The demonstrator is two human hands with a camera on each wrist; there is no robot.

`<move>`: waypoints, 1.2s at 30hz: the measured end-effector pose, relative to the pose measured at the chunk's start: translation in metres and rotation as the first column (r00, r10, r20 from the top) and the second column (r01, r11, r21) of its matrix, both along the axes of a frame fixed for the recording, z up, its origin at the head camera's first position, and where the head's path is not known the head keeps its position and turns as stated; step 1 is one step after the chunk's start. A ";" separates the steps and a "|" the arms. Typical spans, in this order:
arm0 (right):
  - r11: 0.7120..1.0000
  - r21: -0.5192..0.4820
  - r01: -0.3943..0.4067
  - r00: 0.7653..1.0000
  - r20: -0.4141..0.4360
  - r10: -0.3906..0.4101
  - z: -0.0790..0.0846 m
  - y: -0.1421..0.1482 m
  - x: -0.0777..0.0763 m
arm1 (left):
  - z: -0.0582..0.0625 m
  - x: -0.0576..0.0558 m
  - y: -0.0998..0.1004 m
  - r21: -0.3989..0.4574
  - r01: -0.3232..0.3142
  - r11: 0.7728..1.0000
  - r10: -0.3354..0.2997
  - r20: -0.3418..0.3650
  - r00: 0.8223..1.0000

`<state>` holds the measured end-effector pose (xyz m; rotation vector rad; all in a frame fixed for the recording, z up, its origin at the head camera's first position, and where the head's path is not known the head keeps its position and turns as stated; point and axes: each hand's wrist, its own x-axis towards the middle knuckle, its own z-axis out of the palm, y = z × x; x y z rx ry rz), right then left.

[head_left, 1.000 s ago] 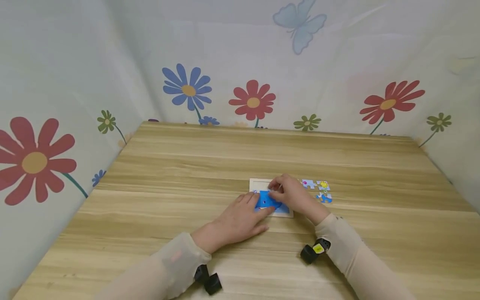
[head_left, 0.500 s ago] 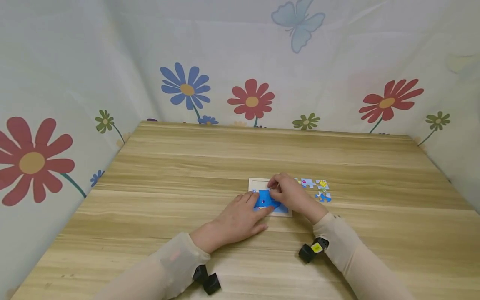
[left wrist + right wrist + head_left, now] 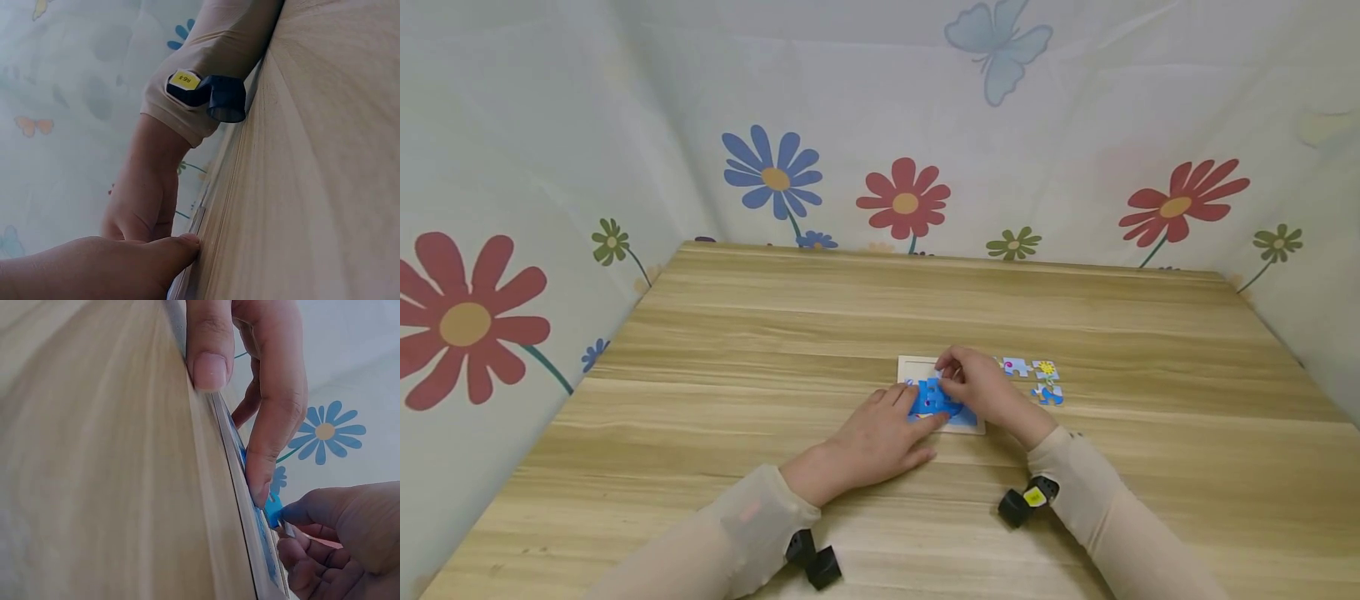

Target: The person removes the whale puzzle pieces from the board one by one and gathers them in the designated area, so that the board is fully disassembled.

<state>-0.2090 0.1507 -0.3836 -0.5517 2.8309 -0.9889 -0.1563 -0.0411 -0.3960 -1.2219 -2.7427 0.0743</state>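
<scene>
A small jigsaw puzzle in a pale wooden frame (image 3: 917, 362) lies on the table, its fitted part showing a blue picture (image 3: 964, 419). Across its left side rests my left hand (image 3: 876, 437), fingers extended; the index fingertip touches the blue pieces and the thumb lies at the near rim. My right hand (image 3: 988, 392) is over the right part of the frame. Between its thumb and fingers it pinches a blue puzzle piece (image 3: 273, 509), held tilted right beside the left index fingertip. Fingers hide part of the picture.
Several loose puzzle pieces lie right of the frame, among them a sun piece (image 3: 1046, 369), a pink-swirl piece (image 3: 1017, 367) and a blue piece (image 3: 1049, 395). The wooden table (image 3: 775, 333) extends around them, with a flower-print curtain (image 3: 820, 100) behind.
The blue area between the hands looked smooth before; now a piece's knobbed outline and joins show there. Both hands have stayed nearly in place.
</scene>
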 end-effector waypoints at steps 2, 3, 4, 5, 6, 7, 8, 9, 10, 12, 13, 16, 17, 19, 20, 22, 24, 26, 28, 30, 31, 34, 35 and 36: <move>1.000 -0.018 0.011 1.000 -0.010 -0.011 0.000 0.001 0.000 | 0.000 0.000 0.000 0.004 0.005 1.000 -0.005 -0.002 1.000; 1.000 -0.027 0.013 1.000 -0.016 -0.013 0.000 0.001 0.000 | 0.000 -0.001 0.000 0.006 0.008 1.000 -0.008 -0.001 1.000; 0.999 -0.037 0.013 1.000 -0.019 -0.014 0.001 0.001 0.000 | 0.000 -0.001 0.000 0.006 0.009 1.000 -0.009 0.003 1.000; 0.999 -0.044 0.014 1.000 -0.024 -0.015 0.001 0.002 0.000 | 0.000 -0.001 0.000 0.007 0.009 1.000 -0.009 0.007 1.000; 0.998 -0.053 0.020 1.000 -0.020 -0.021 0.002 0.002 0.000 | 0.000 -0.001 0.000 0.006 0.009 1.000 -0.009 0.011 1.000; 0.998 -0.055 0.025 1.000 -0.015 -0.026 0.003 0.002 0.000 | 0.000 -0.001 0.000 0.005 0.006 1.000 -0.006 0.016 1.000; 0.998 -0.058 0.028 0.999 -0.015 -0.029 0.005 0.003 0.001 | 0.000 -0.001 0.000 0.005 0.004 1.000 -0.004 0.022 1.000; 0.997 -0.065 0.029 0.999 -0.011 -0.030 0.007 0.004 0.001 | 0.000 -0.001 0.000 0.004 0.002 1.000 -0.002 0.024 1.000; 0.997 -0.066 0.037 0.999 -0.004 -0.037 0.009 0.004 0.002 | 0.001 -0.001 0.000 0.004 0.000 1.000 0.000 0.027 1.000; 0.996 -0.075 0.050 0.999 0.009 -0.050 0.014 0.007 0.002 | 0.001 0.000 0.000 0.005 -0.002 1.000 0.002 0.032 0.999; 0.996 -0.077 0.051 0.999 0.012 -0.050 0.016 0.008 0.002 | 0.002 0.000 0.000 0.004 -0.003 1.000 0.003 0.035 0.999; 0.996 -0.073 0.053 0.999 0.013 -0.052 0.022 0.013 0.002 | 0.002 0.000 0.000 0.003 -0.007 1.000 0.007 0.050 0.999; 0.996 -0.074 0.051 0.999 0.011 -0.051 0.024 0.014 0.001 | 0.003 0.001 0.000 0.002 -0.008 1.000 0.008 0.054 0.999; 0.996 -0.073 0.047 0.999 0.006 -0.046 0.027 0.017 0.000 | 0.003 0.001 0.000 0.002 -0.011 1.000 0.011 0.059 0.998; 0.996 -0.072 0.044 0.999 0.000 -0.045 0.028 0.018 0.000 | 0.003 0.001 0.000 0.003 -0.010 1.000 0.010 0.059 0.998; 0.996 -0.078 0.041 0.999 -0.009 -0.042 0.031 0.022 -0.001 | 0.003 0.001 -0.001 0.008 -0.008 1.000 0.008 0.055 0.998; 0.996 -0.082 0.039 0.999 -0.020 -0.040 0.034 0.026 -0.001 | 0.003 0.001 0.000 0.014 -0.004 1.000 0.003 0.046 0.999; 0.996 -0.083 0.040 0.999 -0.032 -0.043 0.036 0.030 -0.001 | 0.003 0.001 0.000 0.017 0.000 1.000 -0.001 0.039 0.999; 0.996 -0.085 0.042 0.998 -0.035 -0.045 0.037 0.034 -0.001 | 0.002 0.000 0.000 0.019 0.004 1.000 -0.004 0.037 0.999; 0.995 -0.082 0.048 0.998 -0.032 -0.051 0.038 0.037 -0.001 | 0.002 0.000 -0.001 0.018 0.003 1.000 -0.004 0.039 0.999; 0.996 -0.080 0.050 0.998 -0.030 -0.052 0.039 0.039 -0.001 | 0.002 0.000 -0.001 0.017 0.002 1.000 -0.002 0.041 0.999; 0.996 -0.073 0.056 0.998 -0.023 -0.057 0.040 0.044 -0.001 | 0.002 0.001 -0.001 0.020 0.000 1.000 -0.001 0.045 0.999; 0.996 -0.072 0.057 0.998 -0.022 -0.058 0.040 0.046 0.000 | 0.002 0.001 -0.001 0.020 -0.002 1.000 0.001 0.048 0.999; 0.996 -0.073 0.056 0.998 -0.022 -0.058 0.040 0.047 0.000 | 0.002 0.001 -0.001 0.021 -0.001 1.000 0.000 0.048 0.999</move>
